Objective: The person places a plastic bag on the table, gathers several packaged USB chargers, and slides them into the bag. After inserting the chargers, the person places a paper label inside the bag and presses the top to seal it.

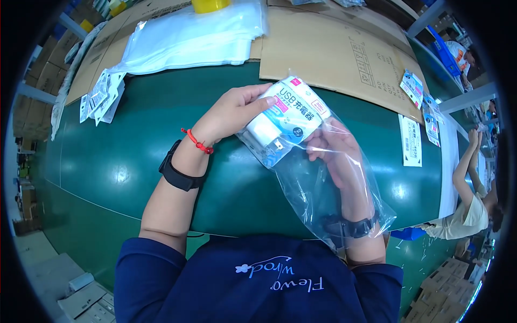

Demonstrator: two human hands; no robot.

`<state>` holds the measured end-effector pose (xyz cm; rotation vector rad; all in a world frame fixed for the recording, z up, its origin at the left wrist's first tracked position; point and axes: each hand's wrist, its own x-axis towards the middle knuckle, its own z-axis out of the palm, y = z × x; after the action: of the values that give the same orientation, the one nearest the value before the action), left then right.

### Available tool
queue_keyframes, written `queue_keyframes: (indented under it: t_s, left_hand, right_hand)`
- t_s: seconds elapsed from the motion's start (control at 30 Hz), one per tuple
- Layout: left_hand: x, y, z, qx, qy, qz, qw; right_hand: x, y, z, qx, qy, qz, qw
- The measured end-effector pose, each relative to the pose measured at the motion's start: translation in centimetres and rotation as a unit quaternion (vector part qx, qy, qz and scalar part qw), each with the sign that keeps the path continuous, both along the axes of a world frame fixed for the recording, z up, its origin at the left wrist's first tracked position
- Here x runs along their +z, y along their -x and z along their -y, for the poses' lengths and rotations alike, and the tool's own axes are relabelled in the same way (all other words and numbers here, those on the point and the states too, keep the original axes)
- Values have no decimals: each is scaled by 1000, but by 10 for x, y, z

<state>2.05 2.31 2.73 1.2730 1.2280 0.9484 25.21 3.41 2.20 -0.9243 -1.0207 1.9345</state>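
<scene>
A USB charger pack (306, 107) with a white and blue printed card and a white charger (263, 129) sits tilted at the closed end of a clear plastic bag (307, 191). My left hand (239, 110) grips the pack's left side, thumb on the front and the other fingers behind it. At the lower right edge of the pack, my right hand (336, 148) is curled and seems to hold that edge. Clear film lies over this hand and forearm; I cannot tell whether the hand is inside the bag or behind it.
A green table (231, 207) lies beneath my hands. Stacked clear bags (188, 46) rest on cardboard (323, 51) at the back, with a yellow tape roll (210, 5). Printed cards lie at left (105, 97) and right (412, 140). A co-worker (466, 207) is at far right.
</scene>
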Motion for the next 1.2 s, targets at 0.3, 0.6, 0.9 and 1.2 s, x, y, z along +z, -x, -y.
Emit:
queue_keyframes:
  t_s: [0.3, 0.6, 0.9, 1.2]
  left_hand:
    - [-2, 2, -1, -10, 1, 22, 1000]
    - [-6, 4, -1, -48, -24, -31, 998]
    - [-3, 3, 0, -59, 2, 3, 998]
    - [0, 3, 2, -61, 11, 35, 998]
  right_hand:
    - [-6, -5, -5, 57, -50, 64, 995]
    - [-10, 6, 2, -17, -73, 86, 994]
    - [-17, -1, -2, 30, -43, 68, 996]
    - [-7, 5, 4, 65, -21, 30, 997]
